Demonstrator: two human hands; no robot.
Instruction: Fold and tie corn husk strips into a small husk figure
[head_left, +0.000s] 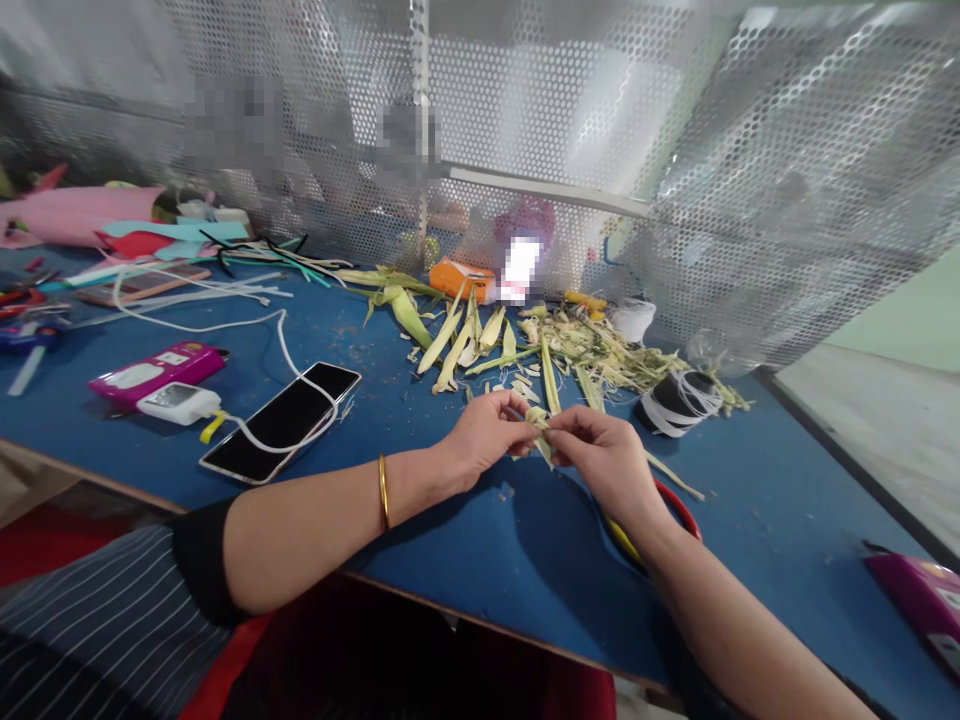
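Between my two hands is a small folded piece of pale green corn husk (538, 420). My left hand (487, 437), with a gold bangle on its wrist, pinches it from the left. From the right, my right hand (600, 452) pinches the same piece between thumb and fingers. Under my right wrist lie scissors with red and yellow handles (686, 508), partly hidden. Just beyond my fingers, husk strips (454, 350) and a heap of shredded husk (600, 345) are spread over the blue table (480, 560).
A black spool with white string (681, 402) stands right of the heap. To the left lie a phone (281, 423), a white charger (180, 402) with its cable, and a magenta box (159, 375). Another magenta box (919, 605) sits far right. A perforated silvery sheet (525, 110) hangs behind.
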